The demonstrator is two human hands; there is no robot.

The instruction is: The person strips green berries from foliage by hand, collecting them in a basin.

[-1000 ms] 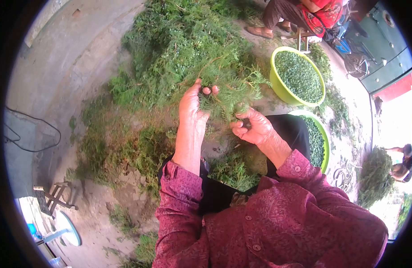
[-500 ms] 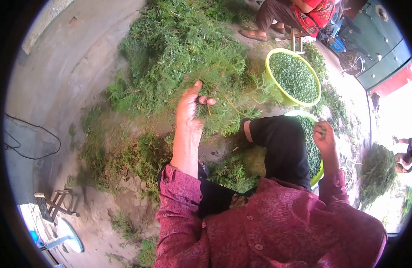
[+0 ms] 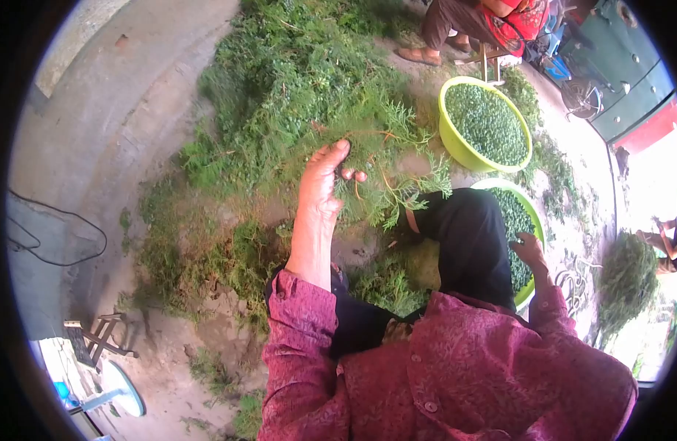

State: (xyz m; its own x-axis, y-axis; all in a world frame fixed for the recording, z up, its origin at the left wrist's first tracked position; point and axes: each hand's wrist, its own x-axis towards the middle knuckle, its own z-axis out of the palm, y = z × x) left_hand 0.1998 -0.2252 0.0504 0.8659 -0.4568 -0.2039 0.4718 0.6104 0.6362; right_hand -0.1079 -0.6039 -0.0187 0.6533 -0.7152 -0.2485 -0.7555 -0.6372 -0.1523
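Note:
My left hand (image 3: pixel 325 176) is wrapped round a green leafy branch (image 3: pixel 393 187), whose feathery sprigs spread to the right over the floor and toward my knee. My right hand (image 3: pixel 528 248) is lowered over a green basin (image 3: pixel 538 220) beside my leg, its fingers at the small green pieces inside. Whether those fingers hold anything is too small to tell. Past it stands a yellow-green basin (image 3: pixel 467 153) full of the same small green pieces. A large heap of cut branches (image 3: pixel 294 88) lies beyond my left hand.
Another person (image 3: pixel 463 29) sits on a wooden stool at the top. A folding stool (image 3: pixel 99 338) and a round fan-like object (image 3: pixel 121 389) are at lower left, a black cable (image 3: pixel 77 213) above. A bundle of greenery (image 3: pixel 623 283) lies at right near another person's arms.
My right hand has gone down from above the basin's edge into the basin. The branch in my left hand has shifted slightly right, its sprigs now more spread.

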